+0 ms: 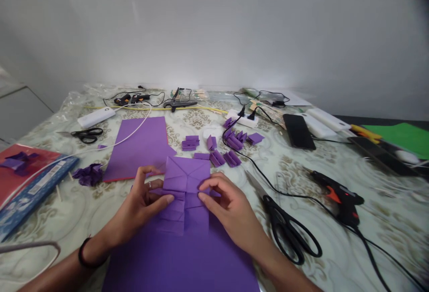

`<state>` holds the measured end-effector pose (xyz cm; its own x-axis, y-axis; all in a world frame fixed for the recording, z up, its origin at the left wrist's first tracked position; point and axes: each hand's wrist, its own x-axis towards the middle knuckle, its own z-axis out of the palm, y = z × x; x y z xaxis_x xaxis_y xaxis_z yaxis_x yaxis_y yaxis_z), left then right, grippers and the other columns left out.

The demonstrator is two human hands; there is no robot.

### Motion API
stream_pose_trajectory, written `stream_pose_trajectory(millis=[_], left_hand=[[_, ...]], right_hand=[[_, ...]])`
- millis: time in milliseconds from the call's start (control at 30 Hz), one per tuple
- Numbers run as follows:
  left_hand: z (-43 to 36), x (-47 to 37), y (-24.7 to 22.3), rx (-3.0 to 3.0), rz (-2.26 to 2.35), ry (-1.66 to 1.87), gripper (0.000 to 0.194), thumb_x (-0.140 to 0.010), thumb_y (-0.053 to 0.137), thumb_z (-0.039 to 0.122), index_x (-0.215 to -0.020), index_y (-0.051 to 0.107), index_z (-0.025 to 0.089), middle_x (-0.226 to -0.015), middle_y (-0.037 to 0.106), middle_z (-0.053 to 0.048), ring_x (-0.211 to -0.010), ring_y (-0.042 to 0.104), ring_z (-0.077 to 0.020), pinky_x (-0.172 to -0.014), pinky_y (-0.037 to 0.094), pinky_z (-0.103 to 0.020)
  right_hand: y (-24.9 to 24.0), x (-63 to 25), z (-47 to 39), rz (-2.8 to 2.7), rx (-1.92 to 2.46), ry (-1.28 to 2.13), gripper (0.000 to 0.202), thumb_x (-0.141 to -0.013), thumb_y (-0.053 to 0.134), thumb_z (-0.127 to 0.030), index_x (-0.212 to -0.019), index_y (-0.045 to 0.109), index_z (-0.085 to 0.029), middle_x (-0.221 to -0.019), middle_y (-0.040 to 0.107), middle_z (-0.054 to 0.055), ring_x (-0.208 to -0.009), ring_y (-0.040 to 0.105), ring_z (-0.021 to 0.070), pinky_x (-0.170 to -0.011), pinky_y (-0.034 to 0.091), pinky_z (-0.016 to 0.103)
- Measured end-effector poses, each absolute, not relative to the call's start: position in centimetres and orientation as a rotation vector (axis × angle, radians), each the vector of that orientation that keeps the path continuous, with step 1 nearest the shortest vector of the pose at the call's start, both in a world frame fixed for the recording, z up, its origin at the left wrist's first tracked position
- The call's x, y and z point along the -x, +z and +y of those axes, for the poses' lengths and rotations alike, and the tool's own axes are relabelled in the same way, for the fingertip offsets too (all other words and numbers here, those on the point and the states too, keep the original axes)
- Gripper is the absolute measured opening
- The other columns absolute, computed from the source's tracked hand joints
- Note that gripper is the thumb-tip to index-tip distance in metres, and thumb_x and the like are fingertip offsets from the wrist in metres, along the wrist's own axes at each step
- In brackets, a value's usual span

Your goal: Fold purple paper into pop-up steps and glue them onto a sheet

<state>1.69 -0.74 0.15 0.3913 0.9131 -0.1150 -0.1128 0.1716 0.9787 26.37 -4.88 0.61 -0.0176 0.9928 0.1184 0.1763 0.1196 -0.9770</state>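
Observation:
A creased purple paper piece (pixel 187 173), with folded flaps along its lower half, is held upright between both hands over a large purple sheet (pixel 181 265). My left hand (pixel 140 200) pinches its left edge, the thumb lying on the front over a fold. On the right edge, the thumb and forefinger of my right hand (pixel 231 207) close on the paper. A ring and a black wristband show on the left side. Just beyond the held paper lie several small folded purple pieces (pixel 217 158).
Large black scissors (pixel 288 229) and a glue gun (pixel 338 198) lie at right, with a black cable between. More purple sheets (pixel 139 144), small scissors (pixel 87 135) and crumpled paper (pixel 89 175) are at left. A phone (pixel 298 131) and power strip (pixel 243 118) lie farther back.

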Motion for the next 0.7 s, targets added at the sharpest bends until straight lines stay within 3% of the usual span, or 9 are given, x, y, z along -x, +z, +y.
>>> stream_pose_trajectory(millis=[200,300,400,467,600,700], left_hand=[[-0.5,-1.8,0.9,-1.101,0.836,0.735,0.079,-0.092,0.09,0.038,-0.148,0.035,0.029,-0.099,0.08,-0.004,-0.078,0.082,-0.0229,-0.066,0.066,-0.03],[-0.2,-1.9,0.7,-1.055,0.814,0.668,0.079,-0.086,0.094,0.035,-0.146,0.043,0.024,-0.104,0.083,-0.009,-0.083,0.083,-0.0255,-0.07,0.068,-0.033],[-0.2,-2.1,0.4,-1.065,0.802,0.664,0.077,-0.081,0.098,0.031,-0.141,0.051,0.021,-0.108,0.083,-0.01,-0.087,0.084,-0.0272,-0.074,0.069,-0.035],[-0.4,-2.2,0.4,-1.078,0.814,0.683,0.075,-0.079,0.099,0.029,-0.139,0.054,0.021,-0.106,0.084,-0.01,-0.086,0.084,-0.0266,-0.073,0.068,-0.033],[-1.0,-2.7,0.6,-1.114,0.849,0.707,0.069,-0.08,0.098,0.031,-0.135,0.058,0.021,-0.104,0.084,-0.009,-0.088,0.083,-0.027,-0.074,0.068,-0.033],[-1.3,-3.0,0.5,-1.153,0.87,0.711,0.068,-0.078,0.099,0.033,-0.133,0.061,0.021,-0.106,0.083,-0.009,-0.092,0.082,-0.0275,-0.077,0.067,-0.033]], right_hand=[[0.8,-26.1,-5.1,-1.43,1.254,1.034,0.008,-0.096,0.072,-0.029,-0.088,0.069,-0.026,-0.094,0.057,0.0,-0.082,0.058,0.0168,-0.071,0.046,0.03],[0.8,-25.7,-5.5,-1.364,1.234,1.091,0.008,-0.095,0.073,-0.027,-0.102,0.069,-0.028,-0.1,0.062,0.0,-0.085,0.063,0.0171,-0.075,0.05,0.031],[0.6,-25.1,-5.8,-1.143,1.12,1.217,0.055,-0.091,0.08,-0.028,-0.137,0.053,-0.036,-0.111,0.068,0.0,-0.096,0.07,0.0193,-0.083,0.056,0.033],[0.5,-24.9,-5.8,-1.002,1.036,1.357,0.074,-0.087,0.087,-0.032,-0.147,0.043,-0.038,-0.115,0.072,0.0,-0.101,0.073,0.0204,-0.09,0.058,0.037],[0.2,-24.5,-5.7,-0.903,1.01,1.665,0.064,-0.074,0.099,-0.042,-0.128,0.067,-0.027,-0.115,0.082,0.005,-0.111,0.077,0.0271,-0.104,0.057,0.045],[-0.2,-24.2,-5.6,-0.909,1.097,1.681,0.056,-0.066,0.103,-0.046,-0.11,0.078,-0.021,-0.11,0.085,0.008,-0.107,0.078,0.03,-0.103,0.058,0.047]])
